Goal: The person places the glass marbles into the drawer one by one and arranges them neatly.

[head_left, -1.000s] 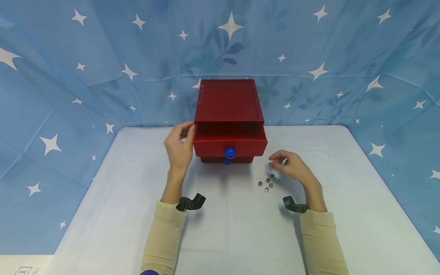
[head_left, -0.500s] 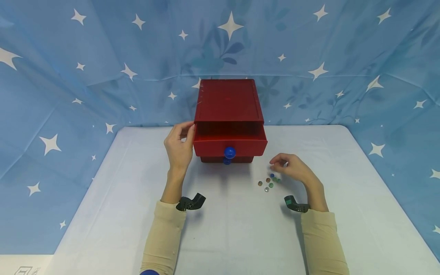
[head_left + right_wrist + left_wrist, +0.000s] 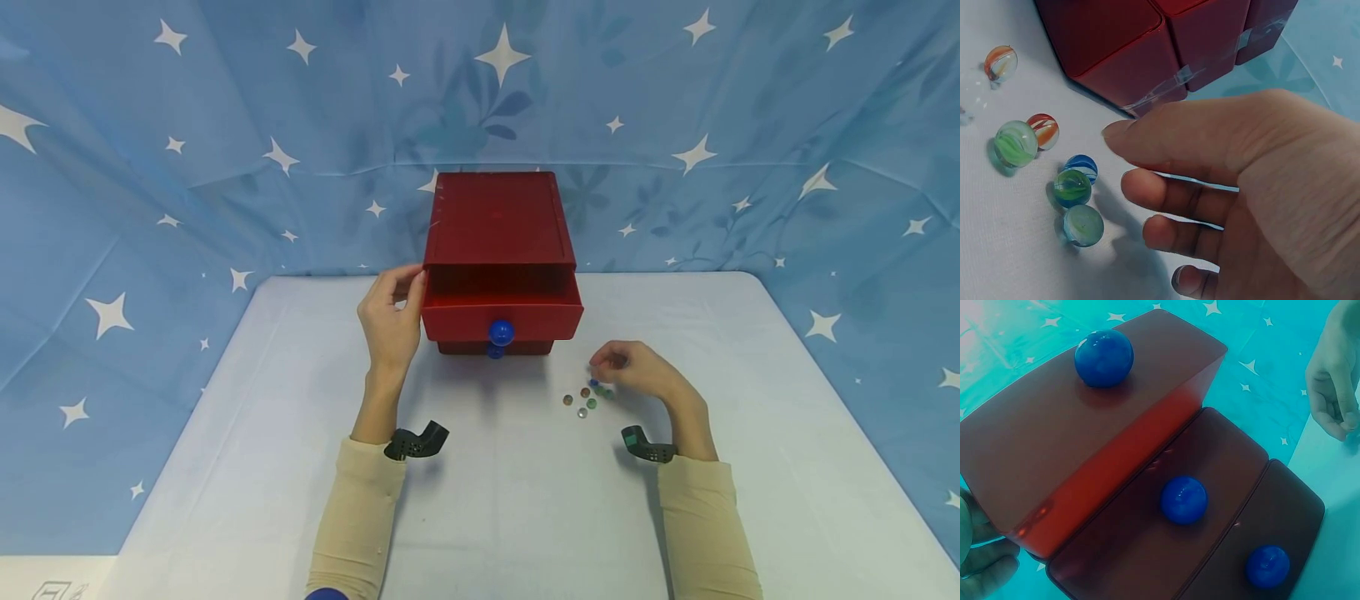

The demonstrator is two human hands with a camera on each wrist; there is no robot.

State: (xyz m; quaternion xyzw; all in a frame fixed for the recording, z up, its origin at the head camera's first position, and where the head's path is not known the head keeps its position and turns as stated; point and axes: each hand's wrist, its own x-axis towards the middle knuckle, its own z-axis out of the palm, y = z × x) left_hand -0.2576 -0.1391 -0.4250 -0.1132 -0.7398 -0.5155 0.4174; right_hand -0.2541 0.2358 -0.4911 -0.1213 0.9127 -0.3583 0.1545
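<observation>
A red chest of drawers (image 3: 497, 218) has its top drawer (image 3: 502, 323) pulled out. In the left wrist view, the drawer's round blue knob (image 3: 1104, 358) is at the top. My left hand (image 3: 392, 317) rests against the chest's left side by the drawer, its fingers partly hidden. Several glass marbles lie on the white tabletop right of the chest. My right hand (image 3: 633, 367) hovers over the nearest ones, thumb and fingers bent but apart, holding nothing. Closest are a blue-swirled marble (image 3: 1082, 166), a green one (image 3: 1072, 189) and a pale green one (image 3: 1083, 225).
Two lower drawers, shut, with blue knobs (image 3: 1184, 500) sit below the pulled-out one. Further marbles, including an orange-striped one (image 3: 1001, 63) and a larger green-swirled one (image 3: 1016, 144), lie a little apart. Behind the table (image 3: 495, 517) hangs a blue star-patterned cloth (image 3: 225, 100).
My right hand has moved slightly down and right, closer to the marbles, and its thumb and fingertips have drawn nearer together. My left hand and the chest stay where they were.
</observation>
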